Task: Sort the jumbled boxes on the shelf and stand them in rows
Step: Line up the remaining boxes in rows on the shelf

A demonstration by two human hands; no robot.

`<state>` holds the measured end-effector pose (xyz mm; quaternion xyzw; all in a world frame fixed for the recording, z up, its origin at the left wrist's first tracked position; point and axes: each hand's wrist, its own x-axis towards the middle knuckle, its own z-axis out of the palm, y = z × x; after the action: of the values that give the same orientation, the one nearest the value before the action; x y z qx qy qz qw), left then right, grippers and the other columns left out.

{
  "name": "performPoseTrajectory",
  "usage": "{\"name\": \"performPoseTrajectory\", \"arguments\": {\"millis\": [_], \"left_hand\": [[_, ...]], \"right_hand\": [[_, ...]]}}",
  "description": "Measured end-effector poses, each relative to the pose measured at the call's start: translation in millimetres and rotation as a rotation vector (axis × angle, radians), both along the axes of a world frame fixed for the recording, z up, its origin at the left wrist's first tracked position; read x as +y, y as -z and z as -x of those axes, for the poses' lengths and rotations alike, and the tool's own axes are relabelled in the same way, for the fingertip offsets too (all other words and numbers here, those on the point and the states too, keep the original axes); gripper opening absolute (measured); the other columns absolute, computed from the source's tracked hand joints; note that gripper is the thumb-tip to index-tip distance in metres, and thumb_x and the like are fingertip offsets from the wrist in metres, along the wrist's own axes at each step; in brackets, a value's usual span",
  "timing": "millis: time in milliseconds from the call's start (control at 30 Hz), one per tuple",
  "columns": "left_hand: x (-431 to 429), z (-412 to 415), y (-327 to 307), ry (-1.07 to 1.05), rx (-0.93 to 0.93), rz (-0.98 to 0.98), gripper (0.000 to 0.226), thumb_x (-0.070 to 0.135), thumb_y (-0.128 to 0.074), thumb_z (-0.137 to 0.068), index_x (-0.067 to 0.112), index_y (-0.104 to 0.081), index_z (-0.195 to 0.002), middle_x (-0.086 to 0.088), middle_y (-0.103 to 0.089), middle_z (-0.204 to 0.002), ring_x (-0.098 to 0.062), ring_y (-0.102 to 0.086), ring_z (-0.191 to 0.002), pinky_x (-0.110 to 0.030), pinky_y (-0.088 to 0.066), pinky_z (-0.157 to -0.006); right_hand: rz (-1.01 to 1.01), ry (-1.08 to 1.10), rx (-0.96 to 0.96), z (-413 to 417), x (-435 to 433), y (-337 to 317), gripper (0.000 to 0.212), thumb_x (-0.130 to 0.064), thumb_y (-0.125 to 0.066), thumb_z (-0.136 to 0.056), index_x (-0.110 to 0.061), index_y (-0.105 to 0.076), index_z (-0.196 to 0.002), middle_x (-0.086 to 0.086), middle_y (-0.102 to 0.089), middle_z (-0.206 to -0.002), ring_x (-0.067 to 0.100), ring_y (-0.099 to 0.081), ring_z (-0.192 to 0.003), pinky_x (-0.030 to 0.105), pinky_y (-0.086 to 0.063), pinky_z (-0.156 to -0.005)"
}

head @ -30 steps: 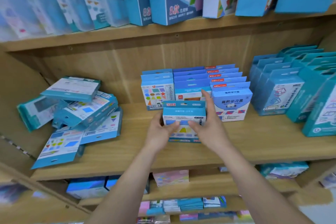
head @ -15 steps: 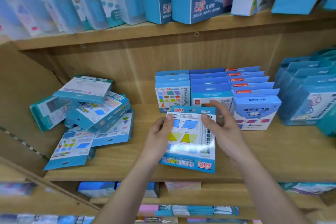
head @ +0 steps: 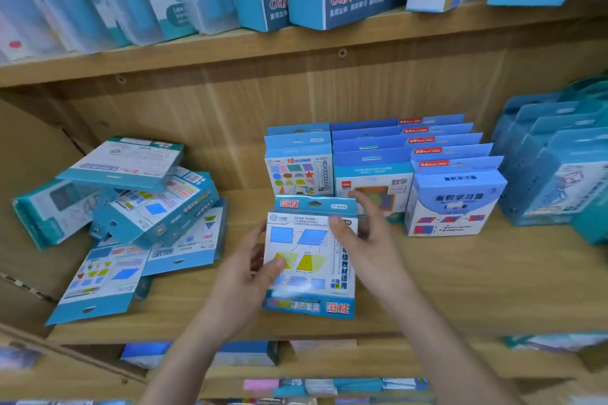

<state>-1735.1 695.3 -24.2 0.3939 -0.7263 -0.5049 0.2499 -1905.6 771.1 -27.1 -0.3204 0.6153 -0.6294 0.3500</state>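
Wooden shelf (head: 460,289): both hands' grip, left hand (head: 245,276) and right hand (head: 368,240), clasps blue shape-printed box (head: 309,260).

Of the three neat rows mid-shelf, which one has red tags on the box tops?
The rightmost row, fronted by the box with red and blue shapes. Each hang tab there carries a small red label; the middle row and left row tabs are plain blue.

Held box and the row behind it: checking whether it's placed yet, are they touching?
Cannot tell. In the head view the held box overlaps the row's front box, hiding any gap.
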Motion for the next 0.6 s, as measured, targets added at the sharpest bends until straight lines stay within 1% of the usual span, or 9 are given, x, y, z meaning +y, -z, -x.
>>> {"name": "performPoseTrajectory", "arguments": {"millis": [67,100,167,267,333,400,467,533,600], "left_hand": [[-14,-7,1,0.016,-0.218,0.238,0.054,0.015,-0.062,-0.089,0.037,-0.038,-0.132,0.025,-0.064,-0.106,-0.004,-0.065,-0.096,-0.032,-0.055,-0.08],[-20,-9,-3,0.025,-0.319,0.342,0.053,0.02,-0.064,-0.088,0.039,-0.039,-0.13,0.026,-0.063,-0.106,-0.005,-0.064,-0.097,-0.033,-0.053,-0.081],[-34,-15,-15,0.029,-0.454,0.591,0.054,0.024,-0.068,-0.084,0.033,-0.043,-0.13,0.014,-0.063,-0.112,-0.013,-0.06,-0.102,-0.035,-0.052,-0.08],[-65,-35,-35,-0.036,-0.601,1.053,0.058,0.015,-0.076,-0.07,0.022,-0.054,-0.123,-0.007,-0.059,-0.114,-0.032,-0.056,-0.106,-0.042,-0.05,-0.079],[-91,-49,-46,-0.072,-0.755,1.241,0.058,0.02,-0.08,-0.062,0.016,-0.06,-0.117,-0.012,-0.057,-0.12,-0.035,-0.052,-0.114,-0.047,-0.045,-0.089],[-112,-54,-54,-0.031,-0.908,1.325,0.058,0.031,-0.081,-0.06,0.013,-0.063,-0.112,-0.017,-0.055,-0.126,-0.035,-0.047,-0.123,-0.052,-0.036,-0.101],[-124,-48,-55,0.061,-1.093,1.334,0.055,0.042,-0.072,-0.071,0.015,-0.058,-0.117,-0.017,-0.046,-0.137,-0.033,-0.034,-0.134,-0.057,-0.021,-0.109],[-136,-42,-51,0.123,-1.239,1.253,0.059,0.048,-0.056,-0.084,0.019,-0.042,-0.134,-0.015,-0.028,-0.15,-0.033,-0.013,-0.142,-0.063,-0.005,-0.11],[-147,-45,-52,0.094,-1.322,1.145,0.068,0.051,-0.052,-0.085,0.023,-0.028,-0.141,-0.014,-0.022,-0.153,-0.036,-0.007,-0.143,-0.067,-0.003,-0.109]], "right_hand": [[-0.075,-0.054,0.164,0,-2,1,0.043,-0.028,-0.065,-0.087,-0.044,-0.04,-0.118,-0.015,-0.065,-0.1,-0.007,-0.066,-0.082,0.026,-0.059,-0.063],[-0.105,-0.064,0.24,0,-4,0,0.041,-0.029,-0.067,-0.086,-0.049,-0.04,-0.109,-0.017,-0.064,-0.099,-0.01,-0.063,-0.083,0.026,-0.059,-0.064],[-0.12,-0.035,0.365,-1,-7,-6,0.037,-0.03,-0.068,-0.085,-0.048,-0.039,-0.101,-0.021,-0.064,-0.097,-0.009,-0.063,-0.082,0.024,-0.057,-0.063],[-0.146,0.039,0.579,-8,-16,-24,0.039,-0.034,-0.068,-0.085,-0.043,-0.037,-0.107,-0.023,-0.062,-0.094,-0.003,-0.061,-0.083,0.024,-0.054,-0.065],[-0.153,0.09,0.645,-15,-26,-38,0.04,-0.034,-0.069,-0.084,-0.04,-0.038,-0.108,-0.019,-0.063,-0.092,0.004,-0.062,-0.085,0.031,-0.052,-0.071],[-0.149,0.123,0.714,-27,-42,-51,0.041,-0.036,-0.07,-0.083,-0.036,-0.042,-0.113,-0.017,-0.062,-0.084,0.011,-0.061,-0.083,0.03,-0.045,-0.068],[-0.148,0.129,0.83,-40,-61,-65,0.044,-0.039,-0.069,-0.082,-0.03,-0.043,-0.117,-0.01,-0.064,-0.083,0.018,-0.059,-0.082,0.031,-0.04,-0.066],[-0.131,0.119,0.948,-51,-82,-78,0.043,-0.038,-0.068,-0.083,-0.024,-0.042,-0.114,0.0,-0.067,-0.091,0.026,-0.06,-0.088,0.035,-0.041,-0.069],[-0.137,0.109,1.055,-60,-102,-88,0.04,-0.036,-0.067,-0.084,-0.019,-0.04,-0.108,0.004,-0.064,-0.097,0.029,-0.059,-0.091,0.035,-0.038,-0.067]]}}
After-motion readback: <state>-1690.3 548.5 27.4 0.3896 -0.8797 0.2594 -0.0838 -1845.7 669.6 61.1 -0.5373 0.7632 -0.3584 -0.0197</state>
